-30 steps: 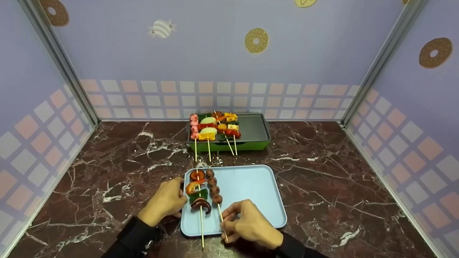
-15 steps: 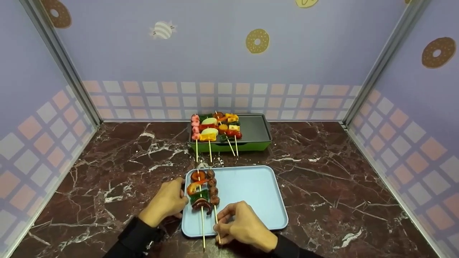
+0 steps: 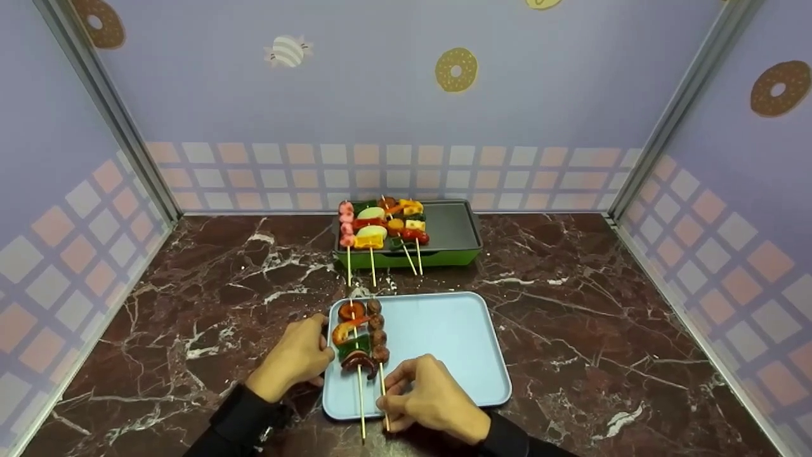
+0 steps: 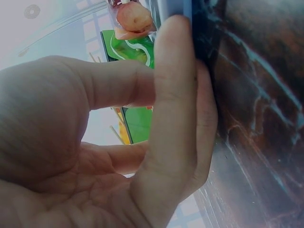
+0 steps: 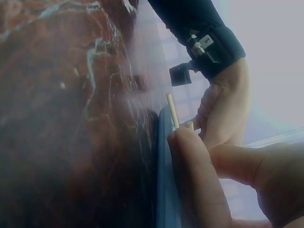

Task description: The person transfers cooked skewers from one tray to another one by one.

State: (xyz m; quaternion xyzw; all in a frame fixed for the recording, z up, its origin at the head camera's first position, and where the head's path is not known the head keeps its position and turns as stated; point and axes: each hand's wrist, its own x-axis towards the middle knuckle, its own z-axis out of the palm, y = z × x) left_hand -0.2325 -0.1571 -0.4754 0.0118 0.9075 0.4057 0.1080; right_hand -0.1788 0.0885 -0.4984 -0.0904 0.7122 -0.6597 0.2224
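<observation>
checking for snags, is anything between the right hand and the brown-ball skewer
Nothing visible is: the right hand pinches the bare stick of the brown-ball skewer. The mixed skewer lies close along its left side on the blue tray, not between them.

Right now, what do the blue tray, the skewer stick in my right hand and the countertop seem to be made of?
The blue tray looks like smooth, satin plastic, judging by its even colour and rounded, molded-looking rim. The skewer stick looks like plain wood or bamboo: thin, pale tan and matte. The countertop suggests polished marble from its white veins, perhaps an imitation.
</observation>
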